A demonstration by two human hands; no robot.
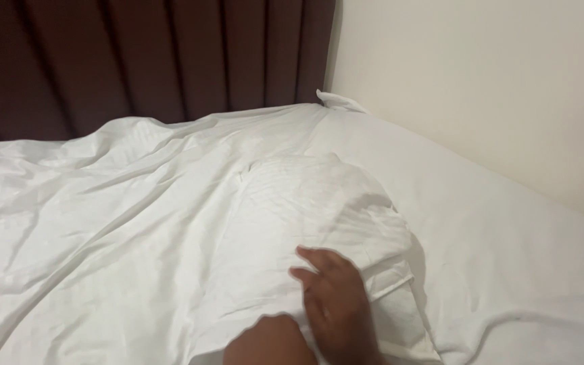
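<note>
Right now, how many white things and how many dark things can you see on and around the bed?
White: 2, the sheet and the pillow
Dark: 1, the headboard
Hands: 1, the right hand on the pillow
Total: 4

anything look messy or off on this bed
Yes. The white sheet lies rumpled, with long creases running across the mattress rather than pulled flat. At the headboard end, by the wall, a corner of fabric sticks up untucked. A pillow lies under one hand; which hand it is cannot be told.
</note>
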